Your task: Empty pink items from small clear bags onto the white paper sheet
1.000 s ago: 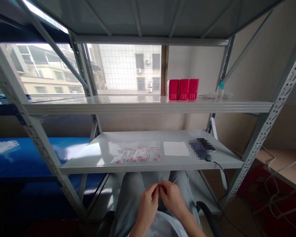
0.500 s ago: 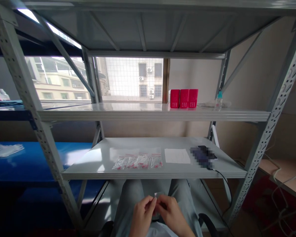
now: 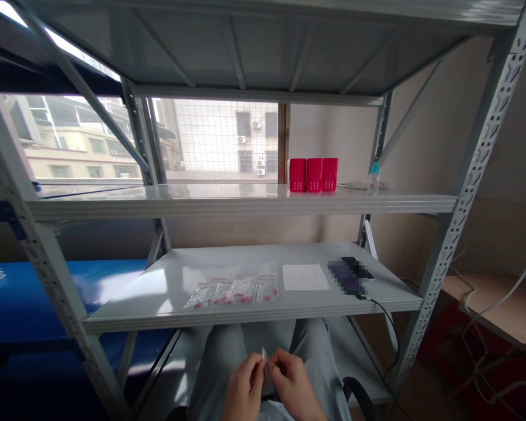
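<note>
Head camera: I'm watching the fingertips of the person's left hand (image 3: 256, 367) pinch a small clear plastic piece (image 3: 264, 355), the gap between them narrowed to almost nothing. The fingertips of the right hand (image 3: 277, 363) close in tightly right beside it. From here I can't tell whether they're gripping the piece or only touching it, and it's too small to make out its exact form. The left hand (image 3: 245, 390) and right hand (image 3: 294, 389) work close together above the person's grey trousers (image 3: 217, 362), held well below the lower shelf.

On that pale grey steel shelf (image 3: 135, 313), four small clear resealable bags with red markings (image 3: 231, 291) lie in a slightly overlapping row, and they look filled or at least already set out. I can't see any loose pile of bags waiting beside them. To their right is a white paper sheet (image 3: 305, 276), with nothing visible on it, then a pixelated device (image 3: 345, 278) partly overlapping a black phone (image 3: 356, 267), with a black cable (image 3: 388, 321) trailing down. On the shelf above stand three red cardboard boxes (image 3: 313, 174) and a clear bottle with a teal cap (image 3: 374, 176).
</note>
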The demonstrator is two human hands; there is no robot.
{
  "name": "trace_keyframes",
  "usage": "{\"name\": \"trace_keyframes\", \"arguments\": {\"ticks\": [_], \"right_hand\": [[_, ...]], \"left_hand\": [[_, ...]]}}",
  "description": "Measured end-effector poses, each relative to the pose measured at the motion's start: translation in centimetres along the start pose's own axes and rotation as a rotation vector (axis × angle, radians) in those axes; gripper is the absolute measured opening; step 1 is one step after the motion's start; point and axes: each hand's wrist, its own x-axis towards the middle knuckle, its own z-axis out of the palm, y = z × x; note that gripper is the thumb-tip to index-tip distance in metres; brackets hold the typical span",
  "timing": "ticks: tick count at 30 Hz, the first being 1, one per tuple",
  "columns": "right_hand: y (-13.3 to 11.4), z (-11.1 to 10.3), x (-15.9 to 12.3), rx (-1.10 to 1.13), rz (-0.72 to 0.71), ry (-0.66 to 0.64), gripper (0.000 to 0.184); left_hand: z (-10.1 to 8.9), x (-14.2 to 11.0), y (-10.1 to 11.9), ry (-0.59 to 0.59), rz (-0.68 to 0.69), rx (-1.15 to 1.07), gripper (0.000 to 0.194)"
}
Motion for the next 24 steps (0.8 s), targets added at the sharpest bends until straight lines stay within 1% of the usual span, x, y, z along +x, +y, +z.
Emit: {"name": "trace_keyframes", "arguments": {"ticks": [2, 5, 7, 10, 12, 14, 17, 19, 21, 22, 24], "right_hand": [[0.8, 0.6, 0.0, -0.178, -0.016, 0.08, 0.029], [1.9, 1.0, 0.1, -0.385, -0.026, 0.154, 0.024], [2.5, 1.0, 0.2, -0.468, -0.01, 0.165, 0.02], [2.8, 0.6, 0.4, -0.529, 0.022, 0.151, 0.018], [2.8, 0.2, 0.6, -0.518, 0.032, 0.121, 0.018], [2.4, -0.2, 0.6, -0.473, 0.008, 0.059, 0.016], [1.5, -1.2, 0.5, -0.464, -0.129, -0.107, 0.024], [0.8, -2.0, 0.4, -0.546, -0.204, -0.228, 0.026], [0.0, -2.7, 0.4, -0.664, -0.215, -0.302, 0.027], [-0.3, -2.9, 0.5, -0.716, -0.204, -0.315, 0.026], [-1.0, -3.2, 0.7, -0.786, -0.181, -0.292, 0.026]], "left_hand": [[0.2, -0.1, -0.5, 0.032, 0.044, 0.097, 0.029], [0.5, -0.1, -1.2, 0.018, 0.037, 0.228, 0.026], [0.5, 0.1, -1.4, -0.022, 0.019, 0.297, 0.025], [0.4, 0.4, -1.3, -0.125, -0.021, 0.392, 0.025], [0.2, 0.8, -0.9, -0.194, -0.057, 0.446, 0.026], [-0.2, 1.2, -0.3, -0.247, -0.091, 0.479, 0.027], [-0.9, 1.7, 0.4, -0.318, -0.115, 0.476, 0.026], [-1.5, 1.9, 0.8, -0.374, -0.099, 0.445, 0.025], [-2.1, 2.0, 1.2, -0.437, -0.063, 0.416, 0.022], [-2.3, 2.1, 1.5, -0.466, -0.046, 0.405, 0.021], [-2.6, 2.6, 2.2, -0.502, -0.021, 0.386, 0.021]]}}
